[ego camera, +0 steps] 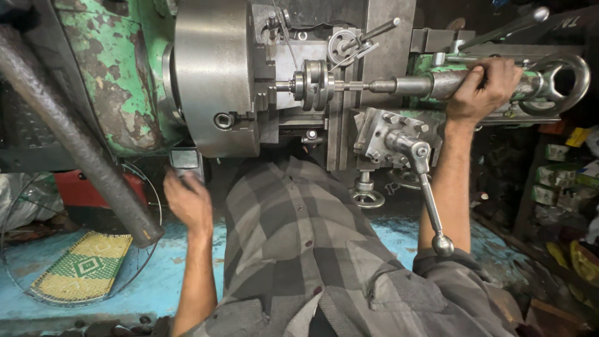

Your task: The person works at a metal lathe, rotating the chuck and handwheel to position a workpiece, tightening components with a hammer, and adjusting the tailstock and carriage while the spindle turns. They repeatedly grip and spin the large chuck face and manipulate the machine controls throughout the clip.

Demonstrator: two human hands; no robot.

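Tailstock barrel (430, 84) gripped, its tip lined up on the workpiece (315, 84) in the chuck (215, 75)
Our right hand (483, 87) clamps round it to steady it — our left hand (187, 200), fingers curled, rests at a small box (185, 159) below the chuck

A yellow-and-green woven mat (81, 268) lies on the blue floor (159, 274), inside a thin wire hoop (150, 246). Right of the mat, far across, a dim shelf (564, 187) holds what seem small boxes.

Blue-painted floor (156, 274) runs along the bottom of the frame, worn and stained. A green-and-yellow woven mat (84, 267) lies lower left. Cluttered shelves (564, 181) crowd the dim right edge.
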